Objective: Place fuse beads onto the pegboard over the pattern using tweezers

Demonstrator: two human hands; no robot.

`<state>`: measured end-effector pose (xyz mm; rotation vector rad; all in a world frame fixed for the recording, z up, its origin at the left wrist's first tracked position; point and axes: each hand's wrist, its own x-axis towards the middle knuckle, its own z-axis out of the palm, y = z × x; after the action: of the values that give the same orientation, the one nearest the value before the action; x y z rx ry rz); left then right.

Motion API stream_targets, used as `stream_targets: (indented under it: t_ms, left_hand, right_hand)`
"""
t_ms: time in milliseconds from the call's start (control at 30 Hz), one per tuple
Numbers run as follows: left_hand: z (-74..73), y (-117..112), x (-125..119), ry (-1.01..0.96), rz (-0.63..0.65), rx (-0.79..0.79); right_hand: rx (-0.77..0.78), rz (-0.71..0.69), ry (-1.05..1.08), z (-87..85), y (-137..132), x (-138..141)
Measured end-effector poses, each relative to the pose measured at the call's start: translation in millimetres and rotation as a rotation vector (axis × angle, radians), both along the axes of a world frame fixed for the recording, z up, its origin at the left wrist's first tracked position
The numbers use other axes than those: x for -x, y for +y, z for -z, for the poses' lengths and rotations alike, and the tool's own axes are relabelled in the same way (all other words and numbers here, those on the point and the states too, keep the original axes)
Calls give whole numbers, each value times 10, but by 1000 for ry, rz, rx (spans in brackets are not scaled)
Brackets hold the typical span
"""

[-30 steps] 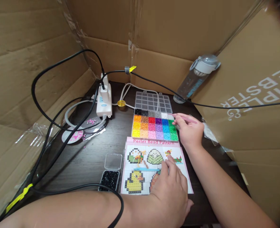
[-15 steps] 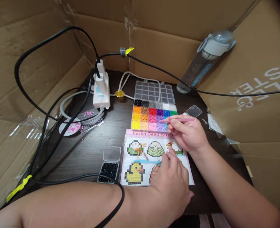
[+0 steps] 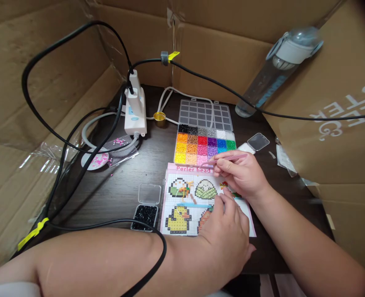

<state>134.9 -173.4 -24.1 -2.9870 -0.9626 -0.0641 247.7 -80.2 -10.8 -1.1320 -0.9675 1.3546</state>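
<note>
In my right hand is a pair of pink tweezers, pinched between the fingers. Their tip hovers around the front edge of the bead box, by the pink compartment; whether it holds a bead is too small to tell. My left hand rests on the Perler bead pattern sheet, fingers stretched forward and partly hiding the carrot and dragon pictures. A light blue strip and orange and brown bits lie across the sheet. Left of it stands a small clear case of black beads, lid open.
A white power strip with black cables stands at the back left; one cable crosses my left forearm. A water bottle leans against the cardboard wall. Pink beads lie on a white disc. A gold cup sits behind.
My right hand has brought the tweezers' tip left and nearer, from the lilac compartment to the box's front edge. My left hand stays on the sheet. The whole view has shifted slightly.
</note>
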Motion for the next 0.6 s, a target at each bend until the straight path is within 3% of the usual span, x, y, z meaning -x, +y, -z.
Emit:
stream_targets:
  t_ms: [267, 600]
  left_hand:
    - [13, 2, -8, -14, 3, -7]
    - [-30, 14, 3, -38, 11, 18]
  right_hand:
    - [-28, -97, -135, 61, -38, -1]
    - [-53, -188, -336, -8, -97, 140]
